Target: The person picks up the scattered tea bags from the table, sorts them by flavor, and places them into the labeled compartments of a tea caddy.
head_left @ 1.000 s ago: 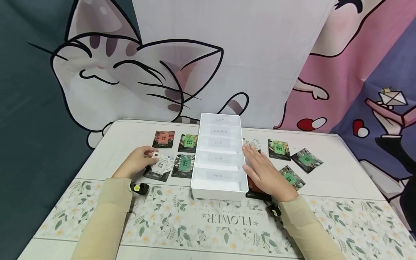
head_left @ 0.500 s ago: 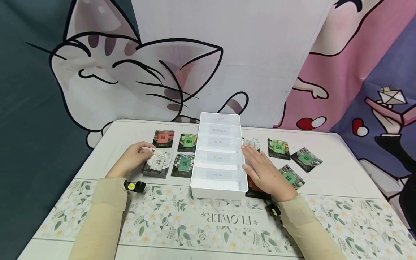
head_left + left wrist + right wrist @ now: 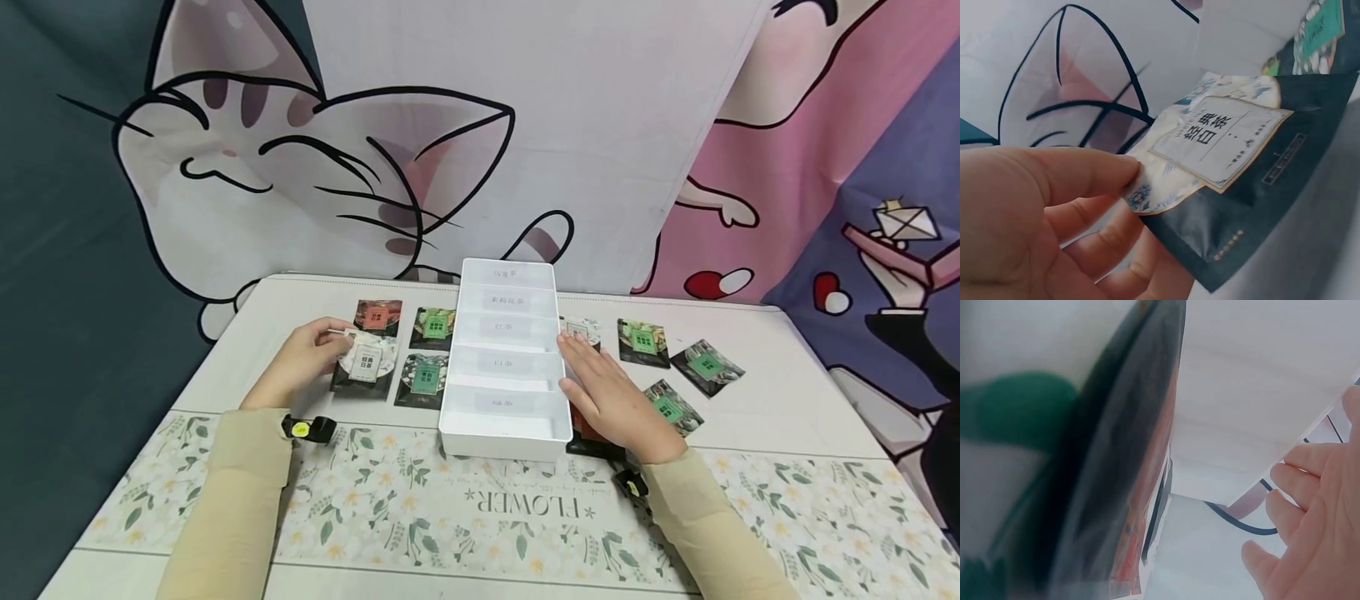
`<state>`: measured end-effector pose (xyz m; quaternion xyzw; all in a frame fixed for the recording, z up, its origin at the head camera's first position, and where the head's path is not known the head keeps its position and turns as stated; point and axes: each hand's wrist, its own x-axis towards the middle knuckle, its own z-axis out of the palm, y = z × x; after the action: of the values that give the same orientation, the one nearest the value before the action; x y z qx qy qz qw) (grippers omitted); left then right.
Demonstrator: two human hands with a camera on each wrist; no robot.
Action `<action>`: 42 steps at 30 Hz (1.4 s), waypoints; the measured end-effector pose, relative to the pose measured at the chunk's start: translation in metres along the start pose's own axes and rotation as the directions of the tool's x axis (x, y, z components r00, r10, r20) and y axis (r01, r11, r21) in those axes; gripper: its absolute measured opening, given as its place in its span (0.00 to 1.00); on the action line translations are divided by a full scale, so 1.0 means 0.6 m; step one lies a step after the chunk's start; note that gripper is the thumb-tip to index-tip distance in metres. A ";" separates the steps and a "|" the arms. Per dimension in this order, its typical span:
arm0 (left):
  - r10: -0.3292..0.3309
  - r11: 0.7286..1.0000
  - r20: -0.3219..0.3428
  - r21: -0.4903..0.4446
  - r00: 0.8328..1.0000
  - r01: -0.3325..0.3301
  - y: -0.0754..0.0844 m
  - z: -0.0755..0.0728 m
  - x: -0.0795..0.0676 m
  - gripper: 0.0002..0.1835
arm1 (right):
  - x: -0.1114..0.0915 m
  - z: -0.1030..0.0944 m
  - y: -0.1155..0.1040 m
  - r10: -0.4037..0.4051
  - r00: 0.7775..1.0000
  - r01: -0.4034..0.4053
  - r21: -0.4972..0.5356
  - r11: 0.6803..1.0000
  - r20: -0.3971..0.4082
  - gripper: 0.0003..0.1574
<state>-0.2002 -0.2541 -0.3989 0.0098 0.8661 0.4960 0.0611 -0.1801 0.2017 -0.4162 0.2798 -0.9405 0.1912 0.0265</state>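
My left hand (image 3: 303, 357) pinches the upper left corner of a black tea bag sachet (image 3: 1235, 162) between thumb and fingers. The sachet has a white label and a pale floral print, and in the left wrist view it is tilted up. My right hand (image 3: 611, 398) lies with straight fingers along the right wall of a long white divided box (image 3: 502, 450). Its fingertips (image 3: 1285, 478) are right at the box's edge. Labels mark the box's compartments, one behind another. A reddish sachet (image 3: 585, 427) is partly hidden under the right hand.
Left of the box lie a red-labelled sachet (image 3: 377, 316), a green-labelled sachet (image 3: 432, 328) and another dark green-labelled one (image 3: 422, 380). Right of it lie a whitish sachet (image 3: 583, 330) and several green-labelled sachets (image 3: 642, 342). A floral mat (image 3: 420, 533) covers the table's front.
My left hand has drawn back slightly to the left and up, and the pinched white-labelled sachet has risen and shifted away from me. The right hand stays at the box.
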 end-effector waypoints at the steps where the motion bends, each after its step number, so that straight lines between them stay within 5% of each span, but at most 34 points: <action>1: 0.009 1.000 -0.007 -0.006 1.000 -0.009 0.003 0.000 0.000 0.22 | 0.001 0.000 0.000 -0.003 1.000 0.003 0.000 1.000 -0.002 0.39; 17: 0.069 0.992 -0.113 -0.096 0.991 -0.080 0.043 0.009 -0.013 0.19 | -0.002 0.001 0.002 -0.023 1.000 0.023 -0.015 1.000 -0.001 0.39; 26: 0.124 0.961 -0.184 -0.224 0.975 -0.164 0.064 0.024 -0.019 0.18 | -0.001 0.000 0.004 -0.034 0.999 0.034 0.005 0.999 -0.008 0.39; 42: 0.230 0.922 -0.121 -0.289 0.966 -0.256 0.127 0.057 -0.021 0.16 | 0.001 0.001 0.002 -0.020 1.000 0.020 0.020 1.000 -0.005 0.39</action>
<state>-0.1872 -0.1868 -0.3491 0.0868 0.7740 0.6262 -0.0371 -0.1811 0.2021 -0.4172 0.2892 -0.9355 0.2012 0.0276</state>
